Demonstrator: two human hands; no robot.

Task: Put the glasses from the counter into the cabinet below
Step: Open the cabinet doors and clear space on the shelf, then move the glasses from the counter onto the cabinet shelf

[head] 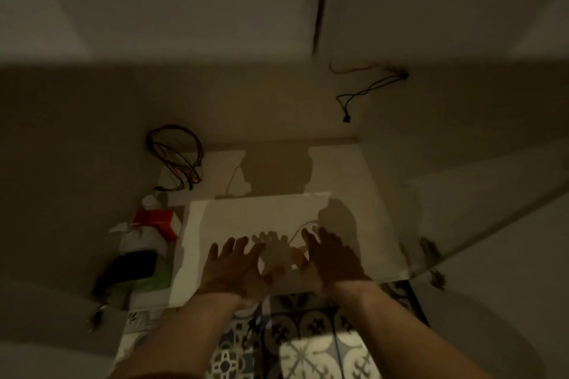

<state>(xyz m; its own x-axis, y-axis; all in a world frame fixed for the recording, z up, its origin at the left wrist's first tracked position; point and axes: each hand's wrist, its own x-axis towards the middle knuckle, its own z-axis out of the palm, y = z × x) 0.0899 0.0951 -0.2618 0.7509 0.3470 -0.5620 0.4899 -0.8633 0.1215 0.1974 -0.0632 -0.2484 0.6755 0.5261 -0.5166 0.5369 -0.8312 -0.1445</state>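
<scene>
I am looking down into the open lower cabinet. A clear glass, dim and blurred, stands on the white shelf near its front edge. My left hand is just left of the glass and my right hand just right of it. On both hands the fingers are spread apart and the palms face the glass. The thumbs lie close to its sides, but I cannot tell whether they touch it. The counter and any other glasses are out of view.
Left of the shelf sit a white bottle, a red and white pack, a black object and a green item. Coloured wires hang at the back left. An open cabinet door stands at the right. Patterned floor tiles lie below.
</scene>
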